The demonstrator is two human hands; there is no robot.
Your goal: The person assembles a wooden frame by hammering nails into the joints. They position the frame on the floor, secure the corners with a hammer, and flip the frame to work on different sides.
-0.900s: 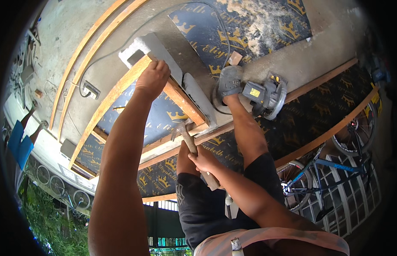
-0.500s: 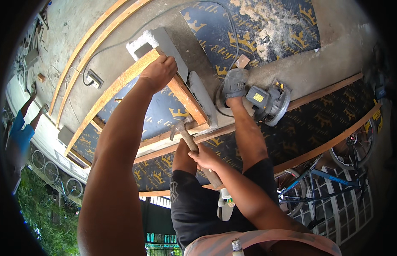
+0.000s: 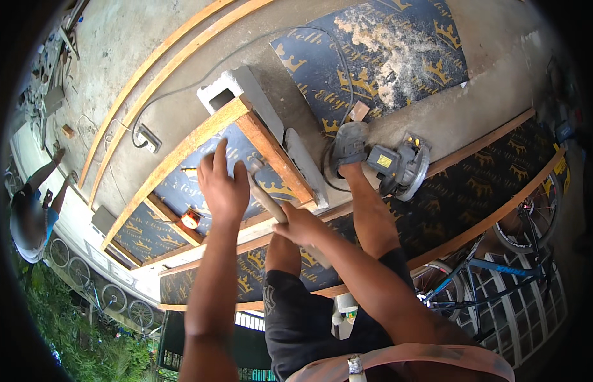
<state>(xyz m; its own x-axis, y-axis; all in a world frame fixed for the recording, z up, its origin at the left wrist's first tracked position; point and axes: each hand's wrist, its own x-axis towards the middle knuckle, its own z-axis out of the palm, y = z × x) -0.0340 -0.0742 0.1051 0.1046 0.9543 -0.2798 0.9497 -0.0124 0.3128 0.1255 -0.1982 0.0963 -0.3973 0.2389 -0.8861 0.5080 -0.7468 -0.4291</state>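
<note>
My left hand [image 3: 223,188] hovers over the wooden frame [image 3: 182,149], its fingers extended and apart, holding nothing that I can see. The frame is built of pale timber strips around a dark panel printed with gold crowns. In my right hand [image 3: 298,226] is a claw hammer [image 3: 268,202], gripped along its wooden handle. Its head is just right of my left hand, partly blurred, above the panel and near the frame's short end piece [image 3: 276,156]. On the frame by the cross strip lies a round orange-red object [image 3: 191,219], possibly a tape measure.
A hollow concrete block [image 3: 240,86] props the frame's far corner. Right of my foot stands a circular saw [image 3: 398,162]. Beyond lies a printed sheet [image 3: 296,60] strewn with sawdust. A power strip [image 3: 147,138], long timber strips [image 3: 134,89] and a bicycle [image 3: 481,267] are around. Another person [image 3: 34,216] is at far left.
My left hand has let go of the frame's far corner and come back toward me, opening over the panel. The hammer has moved up and left slightly. The person at left now shows more.
</note>
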